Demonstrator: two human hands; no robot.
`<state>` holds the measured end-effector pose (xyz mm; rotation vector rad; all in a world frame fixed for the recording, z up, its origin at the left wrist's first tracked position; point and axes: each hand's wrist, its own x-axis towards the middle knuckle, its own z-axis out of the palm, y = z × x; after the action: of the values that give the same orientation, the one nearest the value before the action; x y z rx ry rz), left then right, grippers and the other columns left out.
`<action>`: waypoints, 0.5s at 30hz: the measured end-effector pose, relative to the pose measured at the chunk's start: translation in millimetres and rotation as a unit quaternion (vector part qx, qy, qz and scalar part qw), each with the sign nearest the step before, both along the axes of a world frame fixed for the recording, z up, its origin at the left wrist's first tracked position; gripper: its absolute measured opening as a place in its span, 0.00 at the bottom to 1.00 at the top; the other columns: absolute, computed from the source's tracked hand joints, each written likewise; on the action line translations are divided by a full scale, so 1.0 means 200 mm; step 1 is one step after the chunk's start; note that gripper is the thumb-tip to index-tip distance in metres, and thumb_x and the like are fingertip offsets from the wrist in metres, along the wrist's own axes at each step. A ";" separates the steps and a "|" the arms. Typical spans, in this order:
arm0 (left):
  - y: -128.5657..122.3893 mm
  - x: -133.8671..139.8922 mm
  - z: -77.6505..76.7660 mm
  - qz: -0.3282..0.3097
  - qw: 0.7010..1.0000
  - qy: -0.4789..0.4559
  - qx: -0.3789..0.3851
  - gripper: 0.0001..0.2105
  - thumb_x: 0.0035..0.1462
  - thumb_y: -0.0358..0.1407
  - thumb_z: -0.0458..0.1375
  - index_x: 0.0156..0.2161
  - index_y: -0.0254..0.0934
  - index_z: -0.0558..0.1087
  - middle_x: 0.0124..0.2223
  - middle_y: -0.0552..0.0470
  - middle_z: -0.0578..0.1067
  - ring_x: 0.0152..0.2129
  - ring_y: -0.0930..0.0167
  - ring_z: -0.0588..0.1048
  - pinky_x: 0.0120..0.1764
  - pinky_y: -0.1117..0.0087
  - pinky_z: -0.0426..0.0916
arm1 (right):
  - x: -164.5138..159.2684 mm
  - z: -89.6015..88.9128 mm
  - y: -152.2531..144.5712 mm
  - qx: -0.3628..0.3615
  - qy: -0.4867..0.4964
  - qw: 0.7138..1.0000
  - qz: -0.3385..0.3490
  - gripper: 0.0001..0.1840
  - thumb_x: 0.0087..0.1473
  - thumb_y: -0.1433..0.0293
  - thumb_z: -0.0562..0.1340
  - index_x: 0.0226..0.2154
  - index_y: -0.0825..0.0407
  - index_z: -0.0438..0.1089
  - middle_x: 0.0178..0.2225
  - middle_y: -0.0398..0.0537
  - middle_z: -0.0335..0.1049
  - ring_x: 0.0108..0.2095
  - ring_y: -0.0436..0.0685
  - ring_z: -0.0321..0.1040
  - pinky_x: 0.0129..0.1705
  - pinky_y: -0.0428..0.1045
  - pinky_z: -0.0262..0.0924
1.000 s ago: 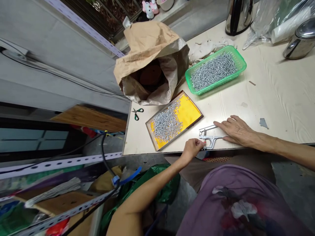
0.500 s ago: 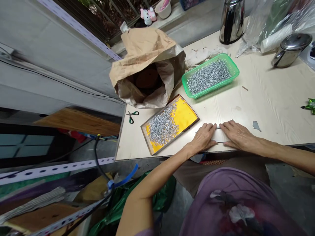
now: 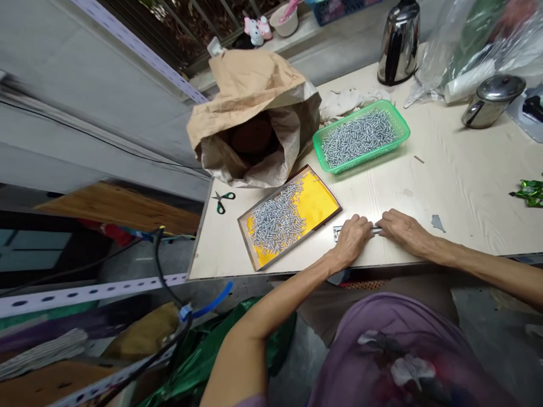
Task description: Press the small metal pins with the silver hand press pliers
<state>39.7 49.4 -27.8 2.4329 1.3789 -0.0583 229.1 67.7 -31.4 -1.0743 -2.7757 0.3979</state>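
At the table's front edge, both hands are closed on a narrow silver metal strip (image 3: 375,229), perhaps with hinged or sliding parts; most of it is hidden under the fingers. My left hand (image 3: 353,238) grips its left part, and a flat end with small holes pokes out beyond the knuckles. On the other end sits my right hand (image 3: 401,230), fingers bent around it. Just left of my left hand lies a shallow tray (image 3: 334,217) with a yellow bottom, partly covered by small silver screw-like pins (image 3: 278,223).
A green plastic basket (image 3: 360,161) full of similar pins stands behind the tray. Beside it is a big open brown paper sack (image 3: 254,85). Scissors (image 3: 220,201) lie at the left. A steel kettle (image 3: 399,48), lidded steel cup (image 3: 492,102) and plastic bags stand farther back.
Two separate parallel metal edges showed between my hands before; now a single narrow strip shows there. Both hands have drawn together around it, and its holed left end has come into sight.
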 end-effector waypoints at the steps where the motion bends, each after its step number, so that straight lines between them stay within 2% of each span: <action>1: -0.02 0.00 -0.02 0.008 1.000 -0.015 0.016 0.10 0.64 0.36 0.53 0.48 0.35 0.68 0.46 0.43 0.73 0.45 0.62 0.70 0.46 0.60 0.69 | 0.01 0.01 0.01 0.005 0.005 1.000 0.002 0.09 0.60 0.70 0.57 0.41 0.56 0.70 0.38 0.56 0.70 0.39 0.60 0.63 0.40 0.52 0.60; 3: -0.08 0.00 -0.07 0.029 0.996 -0.059 0.061 0.15 0.64 0.36 0.53 0.54 0.33 0.65 0.54 0.38 0.70 0.52 0.59 0.69 0.52 0.55 0.67 | 0.05 0.02 0.05 0.001 0.006 1.000 0.020 0.19 0.57 0.64 0.61 0.49 0.57 0.68 0.43 0.59 0.70 0.42 0.63 0.63 0.42 0.54 0.60; 5: -0.16 0.02 -0.13 0.049 0.988 -0.106 0.101 0.17 0.65 0.34 0.50 0.58 0.33 0.62 0.60 0.34 0.66 0.59 0.57 0.64 0.56 0.50 0.64 | 0.08 0.03 0.11 -0.021 -0.004 0.998 0.052 0.25 0.56 0.58 0.62 0.51 0.58 0.67 0.45 0.61 0.69 0.43 0.64 0.64 0.43 0.55 0.60; 7: -0.24 0.05 -0.18 0.058 0.980 -0.145 0.121 0.18 0.66 0.33 0.47 0.60 0.35 0.60 0.63 0.34 0.63 0.63 0.57 0.60 0.59 0.47 0.61 | 0.09 0.02 0.17 -0.034 -0.013 0.997 0.065 0.23 0.59 0.58 0.58 0.50 0.57 0.68 0.43 0.60 0.70 0.41 0.63 0.65 0.42 0.55 0.60; 10: -0.34 0.11 -0.22 0.043 0.977 -0.170 0.118 0.19 0.67 0.36 0.47 0.60 0.35 0.61 0.62 0.35 0.66 0.63 0.58 0.60 0.60 0.46 0.61 | 0.05 -0.02 0.25 0.001 -0.016 0.999 0.035 0.16 0.62 0.65 0.52 0.43 0.55 0.72 0.38 0.57 0.71 0.38 0.61 0.65 0.40 0.54 0.58; 13: -0.36 0.14 -0.21 0.034 0.978 -0.174 0.108 0.19 0.66 0.40 0.48 0.58 0.33 0.64 0.59 0.35 0.69 0.61 0.57 0.63 0.61 0.44 0.58 | -0.02 -0.01 0.32 0.054 -0.031 0.998 0.006 0.14 0.62 0.68 0.53 0.35 0.53 0.74 0.35 0.55 0.72 0.37 0.60 0.64 0.38 0.53 0.54; 15: -0.35 0.15 -0.20 0.038 0.978 -0.177 0.106 0.20 0.66 0.41 0.48 0.58 0.31 0.64 0.58 0.34 0.70 0.61 0.57 0.63 0.61 0.44 0.58 | -0.10 0.02 0.33 0.076 -0.056 0.995 -0.006 0.13 0.61 0.70 0.54 0.34 0.53 0.74 0.34 0.54 0.72 0.37 0.60 0.63 0.38 0.53 0.53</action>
<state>69.2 -20.0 -67.0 2.3994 1.3674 0.5408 209.4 134.7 -27.4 -1.1092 -2.8393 0.1248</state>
